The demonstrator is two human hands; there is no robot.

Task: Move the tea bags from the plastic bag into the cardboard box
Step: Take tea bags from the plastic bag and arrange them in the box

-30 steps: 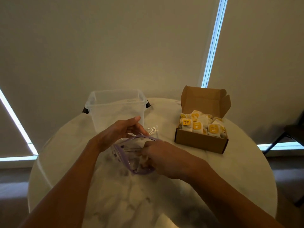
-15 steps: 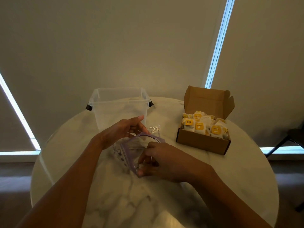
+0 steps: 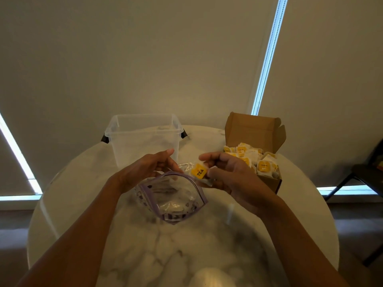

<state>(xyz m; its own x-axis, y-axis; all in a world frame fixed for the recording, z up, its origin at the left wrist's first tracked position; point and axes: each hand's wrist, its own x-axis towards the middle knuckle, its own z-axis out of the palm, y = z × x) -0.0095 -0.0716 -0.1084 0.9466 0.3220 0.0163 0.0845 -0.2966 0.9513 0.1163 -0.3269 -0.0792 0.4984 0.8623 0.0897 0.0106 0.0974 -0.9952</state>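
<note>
Half a second earlier the right hand (image 3: 230,177) had been inside the plastic bag (image 3: 176,195); now it was out, its fingers (image 3: 209,157) pinching a tea bag (image 3: 199,172) with a yellow "TEA" tag above the bag's open mouth. The left hand (image 3: 145,170) gripped the bag's purple rim. The cardboard box (image 3: 267,181), open and nearly full, stood just right on the round marble counter (image 3: 290,235), below drawn blinds.
</note>
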